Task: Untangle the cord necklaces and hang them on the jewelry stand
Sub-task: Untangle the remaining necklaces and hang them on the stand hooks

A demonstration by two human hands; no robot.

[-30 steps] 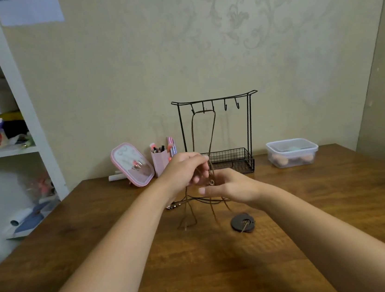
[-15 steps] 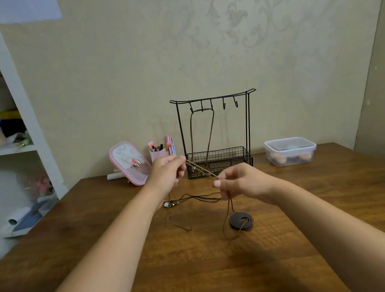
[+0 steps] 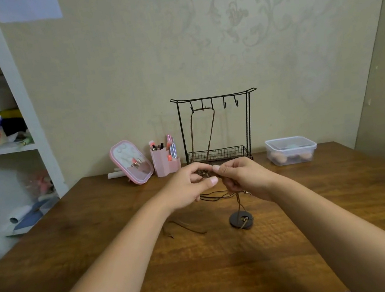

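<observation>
Wooden table (image 3: 226, 275) against patterned wall. Jewelry stand (image 3: 217, 128) at back, one brown cord necklace (image 3: 211, 129) hung on hooks. Left hand (image 3: 189, 187) and right hand (image 3: 244, 178) close together, both pinching brown cord (image 3: 238, 201) above table; dark round pendant (image 3: 241, 220) lying below. Black cord (image 3: 213, 195) beneath hands.

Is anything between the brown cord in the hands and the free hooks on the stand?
Nothing visible blocks it. Both the left hand and right hand pinch the brown cord just in front of the jewelry stand. Its right-side hooks are bare; one hung necklace occupies the left hooks.
</observation>
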